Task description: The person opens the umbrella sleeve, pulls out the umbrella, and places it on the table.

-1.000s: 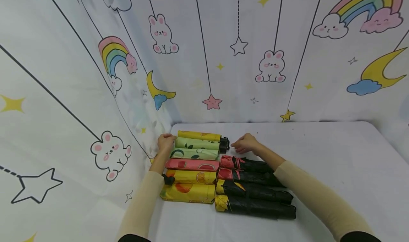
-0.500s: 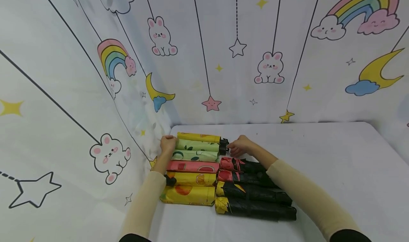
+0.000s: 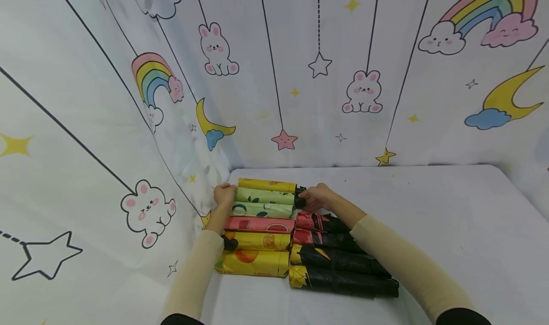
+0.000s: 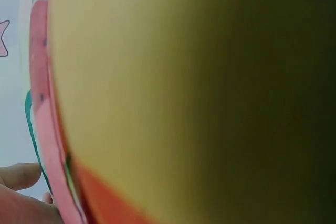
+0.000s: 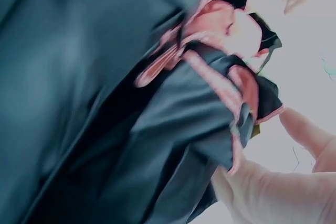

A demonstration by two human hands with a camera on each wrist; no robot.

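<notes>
Two columns of folded umbrellas lie on the white table. At the back left are a yellow umbrella (image 3: 268, 185) with orange-slice prints and two light green umbrellas, one leaf-printed (image 3: 266, 196) and one avocado-printed (image 3: 262, 209). My left hand (image 3: 224, 194) is at the left ends of this back group, beside the leaf-printed one. My right hand (image 3: 318, 197) touches the black ends of the back umbrellas from the right. In the right wrist view its thumb and finger (image 5: 304, 129) stand apart, partly behind black fabric. The left wrist view shows few fingers (image 4: 23, 176); yellow fabric fills most of it.
A pink watermelon-print umbrella (image 3: 260, 225) and two yellow fruit-print ones (image 3: 257, 263) lie nearer on the left. Several black umbrellas (image 3: 351, 281) with red or yellow edges lie right of them, under my right forearm. A patterned white curtain (image 3: 326, 101) hangs behind the table (image 3: 454, 229).
My right hand has moved left, from apart to touching the black ends of the back umbrellas. The left hand has stayed about where it was.
</notes>
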